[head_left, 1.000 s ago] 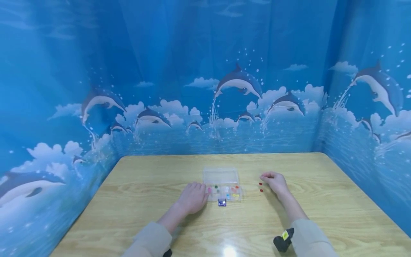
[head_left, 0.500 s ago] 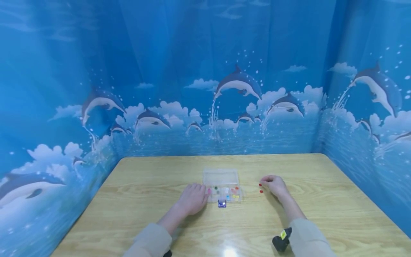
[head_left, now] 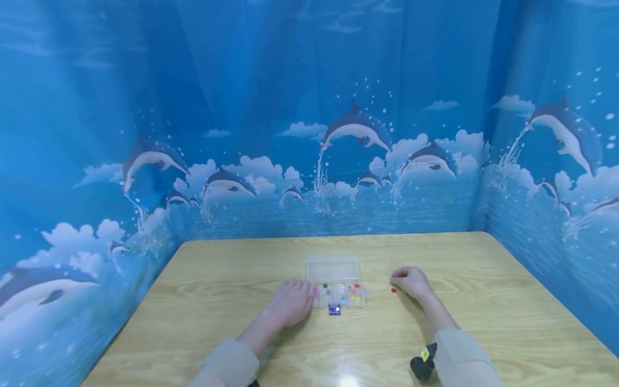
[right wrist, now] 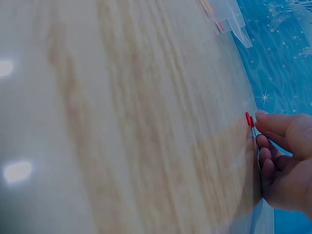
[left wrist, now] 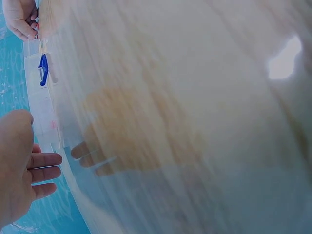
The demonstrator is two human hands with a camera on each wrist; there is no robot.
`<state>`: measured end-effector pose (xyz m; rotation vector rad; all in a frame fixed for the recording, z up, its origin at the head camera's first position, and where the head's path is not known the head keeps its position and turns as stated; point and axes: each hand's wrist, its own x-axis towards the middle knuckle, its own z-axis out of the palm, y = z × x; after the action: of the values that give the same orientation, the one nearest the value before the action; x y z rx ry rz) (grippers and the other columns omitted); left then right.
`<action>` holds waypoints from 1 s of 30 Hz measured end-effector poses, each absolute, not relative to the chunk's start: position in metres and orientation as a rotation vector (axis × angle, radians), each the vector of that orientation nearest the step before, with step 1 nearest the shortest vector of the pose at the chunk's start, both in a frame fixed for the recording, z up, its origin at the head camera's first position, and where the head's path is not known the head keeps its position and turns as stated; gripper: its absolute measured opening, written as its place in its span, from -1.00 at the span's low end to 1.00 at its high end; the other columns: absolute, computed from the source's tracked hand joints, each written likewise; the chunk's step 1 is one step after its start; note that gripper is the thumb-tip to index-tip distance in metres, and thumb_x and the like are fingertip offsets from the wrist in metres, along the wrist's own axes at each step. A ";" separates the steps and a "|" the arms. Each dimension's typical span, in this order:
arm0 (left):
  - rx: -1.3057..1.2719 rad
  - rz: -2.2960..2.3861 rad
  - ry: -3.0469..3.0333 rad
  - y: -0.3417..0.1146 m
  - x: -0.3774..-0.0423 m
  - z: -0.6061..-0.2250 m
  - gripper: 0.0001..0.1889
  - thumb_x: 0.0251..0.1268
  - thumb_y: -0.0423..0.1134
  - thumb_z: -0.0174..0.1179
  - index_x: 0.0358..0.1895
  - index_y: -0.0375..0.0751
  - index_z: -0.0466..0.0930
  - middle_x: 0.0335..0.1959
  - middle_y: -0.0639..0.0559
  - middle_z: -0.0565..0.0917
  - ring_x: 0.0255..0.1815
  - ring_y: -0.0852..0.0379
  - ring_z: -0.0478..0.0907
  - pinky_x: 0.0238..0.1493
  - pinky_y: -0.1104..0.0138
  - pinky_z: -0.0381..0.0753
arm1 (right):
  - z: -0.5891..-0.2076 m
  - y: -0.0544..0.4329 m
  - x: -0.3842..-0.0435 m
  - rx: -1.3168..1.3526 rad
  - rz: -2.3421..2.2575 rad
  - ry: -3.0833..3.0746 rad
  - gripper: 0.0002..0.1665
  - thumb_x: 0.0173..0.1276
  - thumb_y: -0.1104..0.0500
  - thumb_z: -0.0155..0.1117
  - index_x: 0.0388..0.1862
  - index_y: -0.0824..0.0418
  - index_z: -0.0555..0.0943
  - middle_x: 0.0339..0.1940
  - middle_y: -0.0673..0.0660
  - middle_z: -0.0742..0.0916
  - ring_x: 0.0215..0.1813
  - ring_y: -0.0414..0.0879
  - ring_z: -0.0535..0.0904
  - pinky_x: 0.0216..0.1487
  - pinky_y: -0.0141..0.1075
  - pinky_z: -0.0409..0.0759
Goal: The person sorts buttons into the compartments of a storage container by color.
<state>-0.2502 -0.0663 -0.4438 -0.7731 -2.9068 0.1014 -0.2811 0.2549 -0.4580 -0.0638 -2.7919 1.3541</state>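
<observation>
A clear compartment box lies open on the table, its transparent lid tipped back. Small pink, green, red, blue and yellow pieces sit in its compartments. A blue clasp is on its front edge. My left hand rests against the box's left end, fingers mostly straight. To the right of the box, my right hand pinches a small red disc at the table surface, mostly hidden by the fingertips in the head view. A second red disc lies just in front of these fingertips.
The wood-grain table has a light glare spot near its front. Behind and beside it hangs a blue dolphin-print curtain. A black device is strapped at the right wrist.
My right fingertips have come down and slightly left onto the farther red disc, which was visible before and is now covered. The left hand stays at the box.
</observation>
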 end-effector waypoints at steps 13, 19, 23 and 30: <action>-0.774 0.084 -2.905 -0.066 -0.247 -0.446 -0.64 0.47 -0.02 -0.23 -0.14 -0.22 0.44 -0.30 -0.06 0.51 -0.17 0.03 0.47 -0.02 0.18 0.47 | -0.461 0.254 -0.279 -0.023 1.262 -2.829 -0.88 0.20 0.31 0.24 -0.32 0.39 0.59 -0.35 0.21 0.65 -0.23 0.07 0.53 -0.15 -0.05 0.50; -0.793 0.056 -2.878 -0.066 -0.245 -0.446 -0.67 0.46 -0.05 -0.20 -0.18 -0.23 0.44 -0.33 -0.06 0.51 -0.20 0.02 0.47 -0.06 0.18 0.47 | -0.460 0.255 -0.280 0.014 1.228 -2.838 -0.92 0.17 0.32 0.25 -0.39 0.36 0.58 -0.42 0.19 0.62 -0.32 0.03 0.50 -0.25 -0.13 0.49; -0.809 0.069 -2.862 -0.068 -0.246 -0.445 -0.67 0.46 -0.05 -0.20 -0.14 -0.24 0.43 -0.29 -0.08 0.52 -0.17 0.01 0.48 -0.04 0.18 0.48 | -0.456 0.253 -0.280 -0.007 1.222 -2.860 -0.93 0.18 0.34 0.23 -0.38 0.37 0.57 -0.42 0.17 0.61 -0.32 0.01 0.49 -0.26 -0.13 0.50; -0.821 0.086 -2.863 -0.069 -0.248 -0.444 -0.67 0.45 -0.05 -0.20 -0.12 -0.25 0.43 -0.26 -0.09 0.53 -0.13 0.00 0.48 -0.01 0.18 0.47 | -0.457 0.254 -0.281 0.004 1.184 -2.879 -0.92 0.18 0.32 0.25 -0.42 0.34 0.55 -0.47 0.11 0.59 -0.38 -0.05 0.47 -0.33 -0.21 0.47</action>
<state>-0.2484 -0.0693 -0.4439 -0.8212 -2.8630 0.0860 -0.2811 0.2535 -0.4569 0.0036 -2.8793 1.1839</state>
